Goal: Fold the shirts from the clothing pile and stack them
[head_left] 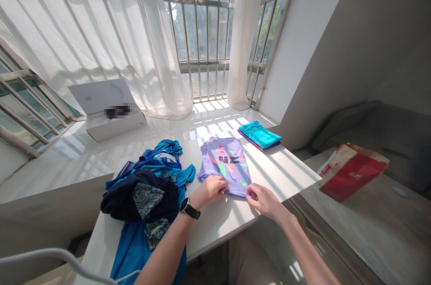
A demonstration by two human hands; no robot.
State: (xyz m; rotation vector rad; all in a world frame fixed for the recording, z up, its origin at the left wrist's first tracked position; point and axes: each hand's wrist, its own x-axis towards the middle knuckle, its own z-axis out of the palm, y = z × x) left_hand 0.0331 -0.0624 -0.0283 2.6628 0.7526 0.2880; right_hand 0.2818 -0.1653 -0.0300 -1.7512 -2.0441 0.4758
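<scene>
A lavender shirt [208,159] with a bright pink, green and black print lies flat on the white table, folded into a narrow shape. My left hand [213,188], with a black watch on its wrist, pinches the near left part of its bottom edge. At the near right corner, my right hand [261,197] grips the same edge between thumb and fingers. Left of the shirt sits a loose heap of clothes: a dark navy garment [124,195] with paisley patches on top of blue garments [129,249]. Beyond my right hand lies a folded turquoise garment [261,134] on a purple one.
The white table [289,173] stands against a sill with barred windows and sheer curtains [161,51]. An open white box [116,125] is on the sill at left. At right, a red and tan paper bag [353,173] lies on another surface. A white curved tube [43,253] crosses the lower left.
</scene>
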